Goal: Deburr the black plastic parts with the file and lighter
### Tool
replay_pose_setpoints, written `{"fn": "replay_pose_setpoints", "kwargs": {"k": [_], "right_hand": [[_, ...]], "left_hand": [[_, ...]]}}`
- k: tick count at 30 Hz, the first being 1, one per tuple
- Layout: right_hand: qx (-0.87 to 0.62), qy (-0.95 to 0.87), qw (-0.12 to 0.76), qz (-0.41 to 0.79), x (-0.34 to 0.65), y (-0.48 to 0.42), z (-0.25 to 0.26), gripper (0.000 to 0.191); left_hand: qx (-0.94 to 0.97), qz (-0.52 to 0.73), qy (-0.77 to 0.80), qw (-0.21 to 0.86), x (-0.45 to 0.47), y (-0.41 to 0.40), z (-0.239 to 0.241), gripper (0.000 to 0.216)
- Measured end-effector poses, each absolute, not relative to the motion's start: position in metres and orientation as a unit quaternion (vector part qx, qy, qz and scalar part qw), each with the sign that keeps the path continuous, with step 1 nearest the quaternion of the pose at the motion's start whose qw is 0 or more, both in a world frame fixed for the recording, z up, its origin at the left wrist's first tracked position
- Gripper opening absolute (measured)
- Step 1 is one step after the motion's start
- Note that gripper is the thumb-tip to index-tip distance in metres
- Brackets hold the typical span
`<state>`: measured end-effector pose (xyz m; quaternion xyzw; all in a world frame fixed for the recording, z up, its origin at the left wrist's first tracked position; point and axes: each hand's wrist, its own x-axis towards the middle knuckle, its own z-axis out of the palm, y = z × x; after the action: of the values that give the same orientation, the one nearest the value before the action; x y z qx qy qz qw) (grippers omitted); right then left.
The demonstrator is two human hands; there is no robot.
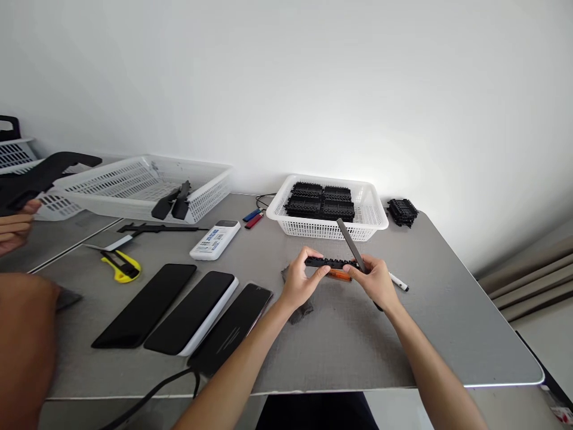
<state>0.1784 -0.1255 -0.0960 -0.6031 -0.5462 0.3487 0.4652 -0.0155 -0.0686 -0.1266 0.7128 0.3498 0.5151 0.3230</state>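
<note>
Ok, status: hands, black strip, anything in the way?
Left hand and right hand: both on black strip. Right also holds flat grey tool. Orange item close by, partly hidden.

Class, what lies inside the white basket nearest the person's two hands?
Black ridged parts, in four groups, lie inside the basket. Whatever is beneath them is covered.

Left hand and right hand bare; 2 bare forearms; plain black clothing below.
</note>
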Motion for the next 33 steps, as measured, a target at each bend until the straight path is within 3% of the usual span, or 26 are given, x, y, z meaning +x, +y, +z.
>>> {"fn": "replay_pose_setpoints", "kwargs": {"k": [8,14,19,22,27,29,33], "right_hand": [[-0.558,-0.533,0.500,0.392,0.178,-0.124,-0.100,0.035],[-0.559,-0.569,0.518,0.308,0.181,-0.128,-0.096,0.029],[-0.505,-0.656,0.482,0.285,0.183,-0.131,-0.098,0.013],[-0.500,-0.704,0.428,0.267,0.183,-0.131,-0.101,0.015],[-0.521,-0.719,0.354,0.294,0.190,-0.132,-0.095,0.031],[-0.518,-0.712,0.354,0.316,0.196,-0.132,-0.091,0.042],[-0.571,-0.667,0.398,0.265,0.205,-0.131,-0.088,0.041]], "left_hand": [[0.697,0.516,0.331,0.371,-0.018,-0.067,-0.126,0.020],[0.605,0.510,0.323,0.519,-0.024,-0.053,-0.133,0.037],[0.516,0.451,0.326,0.651,-0.027,-0.047,-0.131,0.046],[0.453,0.447,0.352,0.686,-0.025,-0.049,-0.128,0.046],[0.484,0.481,0.406,0.608,-0.027,-0.046,-0.131,0.036],[0.537,0.500,0.430,0.526,-0.028,-0.044,-0.132,0.026],[0.633,0.508,0.395,0.431,-0.026,-0.046,-0.131,0.016]]}}
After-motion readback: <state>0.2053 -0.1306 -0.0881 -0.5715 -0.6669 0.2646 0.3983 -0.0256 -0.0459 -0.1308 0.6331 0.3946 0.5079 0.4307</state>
